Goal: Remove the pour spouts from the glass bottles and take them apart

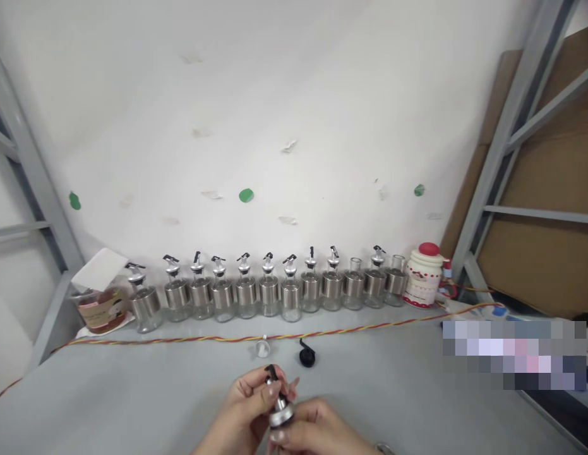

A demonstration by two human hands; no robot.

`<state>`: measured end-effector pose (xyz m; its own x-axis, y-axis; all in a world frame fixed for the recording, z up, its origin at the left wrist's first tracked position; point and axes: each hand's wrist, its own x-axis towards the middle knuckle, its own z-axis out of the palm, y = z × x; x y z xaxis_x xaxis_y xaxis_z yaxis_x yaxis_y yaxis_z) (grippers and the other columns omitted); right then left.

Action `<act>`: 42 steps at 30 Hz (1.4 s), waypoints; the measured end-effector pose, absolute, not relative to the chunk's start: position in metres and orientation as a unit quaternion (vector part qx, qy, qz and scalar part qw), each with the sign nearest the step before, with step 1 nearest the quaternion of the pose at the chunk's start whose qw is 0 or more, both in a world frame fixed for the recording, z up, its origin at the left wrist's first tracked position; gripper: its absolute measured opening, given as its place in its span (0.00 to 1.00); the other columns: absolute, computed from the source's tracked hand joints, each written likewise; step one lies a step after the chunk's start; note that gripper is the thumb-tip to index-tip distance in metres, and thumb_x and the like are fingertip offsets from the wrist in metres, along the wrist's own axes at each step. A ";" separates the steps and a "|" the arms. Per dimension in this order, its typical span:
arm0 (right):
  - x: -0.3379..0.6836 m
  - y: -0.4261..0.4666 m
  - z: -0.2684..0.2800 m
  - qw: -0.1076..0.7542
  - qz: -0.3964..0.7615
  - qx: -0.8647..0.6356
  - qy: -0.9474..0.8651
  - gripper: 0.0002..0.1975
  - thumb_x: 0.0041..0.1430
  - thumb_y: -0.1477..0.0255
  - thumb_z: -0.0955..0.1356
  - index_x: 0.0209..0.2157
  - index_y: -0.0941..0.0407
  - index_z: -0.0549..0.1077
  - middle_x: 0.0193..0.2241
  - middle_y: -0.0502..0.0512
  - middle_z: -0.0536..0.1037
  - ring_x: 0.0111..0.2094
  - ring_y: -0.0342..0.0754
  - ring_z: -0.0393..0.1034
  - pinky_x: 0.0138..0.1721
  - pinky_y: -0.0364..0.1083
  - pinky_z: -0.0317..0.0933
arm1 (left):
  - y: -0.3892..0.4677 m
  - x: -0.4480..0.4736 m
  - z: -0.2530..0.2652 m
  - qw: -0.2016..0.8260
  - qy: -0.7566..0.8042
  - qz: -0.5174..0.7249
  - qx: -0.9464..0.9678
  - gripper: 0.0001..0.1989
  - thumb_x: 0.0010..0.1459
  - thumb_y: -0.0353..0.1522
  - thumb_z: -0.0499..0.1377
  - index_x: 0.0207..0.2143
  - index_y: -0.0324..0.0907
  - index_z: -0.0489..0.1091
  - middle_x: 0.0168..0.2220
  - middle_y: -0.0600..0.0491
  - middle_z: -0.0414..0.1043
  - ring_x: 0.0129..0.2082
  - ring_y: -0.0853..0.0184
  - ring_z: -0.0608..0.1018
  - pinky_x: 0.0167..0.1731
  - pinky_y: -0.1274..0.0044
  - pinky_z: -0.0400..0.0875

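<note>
A pour spout [281, 414] with a silver cap and a black flip lever is held between both hands near the front of the table. My left hand [249, 398] has its thumb and fingers closed round the spout's upper part. Lower down, my right hand [317, 426] pinches around the base under the silver cap; what lies beneath is mostly covered by the fingers. Beyond the hands lie a loose black spout piece [307, 355] and a small clear stopper piece [262, 348].
A row of glass bottles with steel sleeves [246, 291] lines the wall, most topped with spouts; two have bare necks. A twisted red-yellow cord [208, 339] crosses the table. A tub [102, 309] stands left, a white jar with red lid [422, 278] right. Metal posts [487, 145] flank the sides.
</note>
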<state>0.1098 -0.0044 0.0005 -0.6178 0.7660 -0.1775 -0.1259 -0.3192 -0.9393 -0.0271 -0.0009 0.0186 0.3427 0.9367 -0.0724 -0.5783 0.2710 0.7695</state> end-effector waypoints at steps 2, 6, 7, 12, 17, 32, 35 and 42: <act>0.108 -0.005 0.002 0.303 0.706 -0.349 -0.537 0.13 0.41 0.67 0.69 0.18 0.64 0.71 0.14 0.49 0.66 0.15 0.35 0.54 0.18 0.38 0.44 | -0.001 -0.027 0.020 0.748 0.281 0.500 0.333 0.10 0.37 0.32 0.68 0.23 0.36 0.72 0.19 0.53 0.72 0.20 0.73 0.72 0.26 0.82 0.63; 0.104 -0.007 0.005 0.306 0.626 -0.405 -0.592 0.13 0.44 0.67 0.66 0.14 0.61 0.66 0.12 0.47 0.64 0.14 0.37 0.56 0.18 0.38 0.49 | -0.003 -0.024 0.022 0.717 0.332 0.510 0.341 0.11 0.36 0.33 0.68 0.22 0.36 0.72 0.18 0.52 0.73 0.18 0.73 0.71 0.22 0.83 0.61; 0.104 -0.008 0.005 0.304 0.594 -0.419 -0.616 0.13 0.46 0.67 0.65 0.15 0.60 0.66 0.12 0.47 0.64 0.15 0.38 0.57 0.18 0.38 0.50 | -0.003 -0.023 0.021 0.703 0.344 0.519 0.342 0.11 0.36 0.33 0.68 0.23 0.36 0.73 0.19 0.52 0.73 0.19 0.72 0.72 0.22 0.82 0.62; 0.103 -0.008 -0.007 0.366 0.172 -0.413 -0.816 0.08 0.48 0.76 0.61 0.23 0.60 0.71 0.20 0.53 0.71 0.23 0.45 0.64 0.26 0.42 0.58 | -0.004 -0.020 0.017 0.633 0.404 0.566 0.340 0.12 0.32 0.33 0.69 0.23 0.37 0.74 0.21 0.51 0.75 0.24 0.67 0.75 0.29 0.79 0.65; 0.103 -0.004 -0.019 0.401 -0.075 -0.376 -0.832 0.09 0.44 0.80 0.62 0.27 0.61 0.72 0.20 0.57 0.72 0.23 0.48 0.65 0.30 0.47 0.59 | 0.000 -0.020 0.013 0.598 0.441 0.573 0.346 0.13 0.33 0.33 0.68 0.25 0.37 0.75 0.24 0.50 0.77 0.28 0.63 0.76 0.33 0.77 0.66; 0.107 0.006 -0.006 0.358 0.712 -0.326 -0.508 0.15 0.41 0.63 0.70 0.20 0.63 0.70 0.13 0.50 0.68 0.15 0.40 0.63 0.20 0.42 0.58 | 0.005 -0.026 0.017 0.710 0.349 0.530 0.304 0.10 0.38 0.31 0.67 0.25 0.37 0.73 0.22 0.52 0.74 0.26 0.69 0.75 0.28 0.82 0.64; 0.107 0.004 -0.005 0.329 0.619 -0.397 -0.593 0.16 0.45 0.62 0.66 0.17 0.61 0.67 0.11 0.45 0.62 0.13 0.39 0.58 0.16 0.39 0.55 | 0.005 -0.024 0.016 0.697 0.367 0.530 0.313 0.11 0.35 0.31 0.68 0.24 0.36 0.74 0.21 0.51 0.75 0.24 0.70 0.74 0.26 0.82 0.64; 0.107 -0.004 -0.014 0.362 0.030 -0.423 -0.830 0.07 0.45 0.77 0.62 0.22 0.60 0.71 0.20 0.54 0.71 0.22 0.45 0.63 0.25 0.43 0.56 | 0.006 -0.024 0.016 0.657 0.396 0.556 0.320 0.12 0.33 0.31 0.69 0.24 0.36 0.74 0.21 0.50 0.76 0.26 0.67 0.76 0.30 0.80 0.66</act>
